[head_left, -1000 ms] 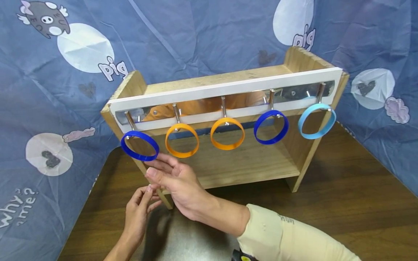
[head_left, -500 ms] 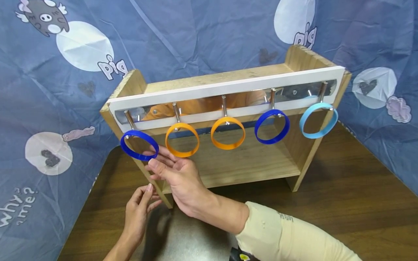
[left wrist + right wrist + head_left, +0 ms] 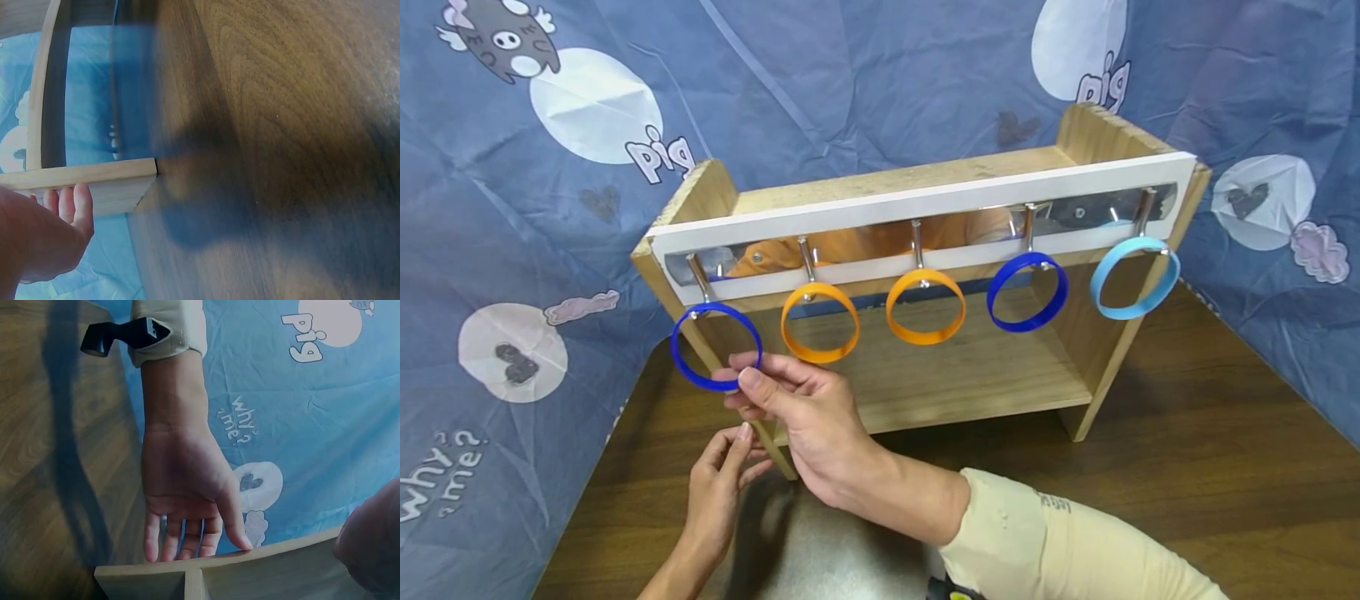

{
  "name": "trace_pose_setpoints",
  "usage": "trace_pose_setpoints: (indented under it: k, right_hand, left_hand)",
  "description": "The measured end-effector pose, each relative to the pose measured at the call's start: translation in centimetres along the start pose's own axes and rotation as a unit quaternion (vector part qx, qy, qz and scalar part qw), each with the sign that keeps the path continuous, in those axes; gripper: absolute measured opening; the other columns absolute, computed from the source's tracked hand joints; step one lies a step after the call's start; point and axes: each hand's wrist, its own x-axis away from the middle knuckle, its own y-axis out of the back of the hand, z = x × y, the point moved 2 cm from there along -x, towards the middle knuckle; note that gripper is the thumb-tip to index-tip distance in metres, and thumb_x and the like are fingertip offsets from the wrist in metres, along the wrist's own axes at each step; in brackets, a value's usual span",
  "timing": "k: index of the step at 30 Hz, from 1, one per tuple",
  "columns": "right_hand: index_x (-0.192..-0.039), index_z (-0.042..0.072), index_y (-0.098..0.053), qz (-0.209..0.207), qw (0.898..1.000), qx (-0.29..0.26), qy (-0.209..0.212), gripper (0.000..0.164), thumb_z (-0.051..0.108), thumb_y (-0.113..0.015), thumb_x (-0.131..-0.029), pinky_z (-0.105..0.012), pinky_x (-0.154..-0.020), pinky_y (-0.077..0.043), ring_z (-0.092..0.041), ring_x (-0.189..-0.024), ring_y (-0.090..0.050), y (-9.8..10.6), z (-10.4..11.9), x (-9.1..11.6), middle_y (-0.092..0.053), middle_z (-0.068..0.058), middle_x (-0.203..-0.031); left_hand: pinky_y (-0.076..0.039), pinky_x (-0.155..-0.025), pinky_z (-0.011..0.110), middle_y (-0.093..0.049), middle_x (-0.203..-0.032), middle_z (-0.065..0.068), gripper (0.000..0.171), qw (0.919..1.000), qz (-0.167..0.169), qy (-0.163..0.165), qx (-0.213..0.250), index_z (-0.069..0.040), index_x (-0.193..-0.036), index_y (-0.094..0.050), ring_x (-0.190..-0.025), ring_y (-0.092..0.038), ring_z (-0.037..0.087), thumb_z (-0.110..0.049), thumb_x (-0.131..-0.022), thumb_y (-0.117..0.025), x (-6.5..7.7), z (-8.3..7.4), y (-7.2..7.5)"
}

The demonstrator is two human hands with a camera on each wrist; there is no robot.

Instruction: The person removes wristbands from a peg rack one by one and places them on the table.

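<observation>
In the head view, a dark blue ring hangs from the leftmost metal hook. My right hand pinches its lower right rim between thumb and fingers. Part of that hand shows blurred at the right edge of the right wrist view. My left hand is at the lower front of the wooden shelf's left side panel. The right wrist view shows the left hand with fingers extended to the panel and the thumb on its edge.
Two orange rings, another dark blue ring and a light blue ring hang on the other hooks. A white rail carries the hooks. The shelf stands on a brown wooden table, before a blue printed cloth.
My right hand's fingers have come up to the leftmost blue ring and taken hold of it. The ring has swung down and slightly left. My left hand stays in place.
</observation>
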Motion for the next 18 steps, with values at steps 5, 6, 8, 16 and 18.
trace_pose_setpoints:
  k: [5, 6, 8, 16, 18]
  right_hand:
    - [-0.119, -0.012, -0.057, 0.012, 1.0, -0.021, -0.005, 0.028, 0.0, -0.059, -0.094, -0.022, -0.073, -0.055, -0.014, -0.078, -0.067, -0.4, 0.0, 0.1, -0.069, -0.02, -0.107]
    - [-0.119, -0.013, -0.057, 0.014, 1.0, -0.025, -0.008, 0.028, 0.0, -0.058, -0.094, -0.021, -0.073, -0.055, -0.014, -0.078, -0.067, -0.5, 0.0, 0.1, -0.069, -0.021, -0.107]
    - [-0.119, -0.013, -0.056, 0.021, 0.999, -0.035, -0.015, 0.028, 0.0, -0.057, -0.095, -0.02, -0.072, -0.055, -0.013, -0.077, -0.067, -0.8, 0.0, 0.1, -0.068, -0.022, -0.108]
    - [-0.123, -0.012, -0.053, 0.043, 0.998, -0.047, -0.026, 0.031, 0.004, -0.055, -0.097, -0.022, -0.071, -0.055, -0.012, -0.076, -0.067, -1.7, 0.8, 0.1, -0.067, -0.022, -0.11]
    - [-0.123, -0.013, -0.053, 0.048, 0.998, -0.045, -0.023, 0.031, 0.004, -0.055, -0.097, -0.022, -0.071, -0.055, -0.012, -0.076, -0.067, -1.8, 1.0, 0.2, -0.067, -0.023, -0.111]
  left_hand:
    - [-0.058, -0.083, 0.03, -0.062, -0.097, 0.0, 0.025, 1.0, 0.004, -0.008, 0.0, -0.002, -0.104, -0.052, -0.092, -0.064, 0.012, -0.026, -0.103, -0.047, 0.1, 0.0, 0.0]
    - [-0.058, -0.083, 0.03, -0.062, -0.097, 0.0, 0.025, 0.9999, 0.005, -0.009, 0.0, -0.001, -0.104, -0.052, -0.092, -0.064, 0.012, -0.026, -0.103, -0.047, 0.1, 0.0, 0.0]
    - [-0.058, -0.083, 0.03, -0.062, -0.097, 0.0, 0.024, 0.9999, 0.005, -0.012, 0.002, -0.001, -0.102, -0.052, -0.091, -0.064, 0.012, -0.025, -0.103, -0.047, 0.1, 0.0, 0.0]
    - [-0.058, -0.084, 0.033, -0.062, -0.097, 0.0, 0.022, 0.9999, 0.008, -0.008, 0.005, -0.005, -0.102, -0.054, -0.091, -0.063, 0.013, -0.026, -0.103, -0.048, 0.0, 0.0, 0.0]
    - [-0.058, -0.084, 0.031, -0.062, -0.098, 0.0, 0.023, 0.9999, 0.009, -0.006, 0.001, -0.005, -0.102, -0.054, -0.092, -0.063, 0.013, -0.027, -0.103, -0.048, 0.0, 0.0, 0.0]
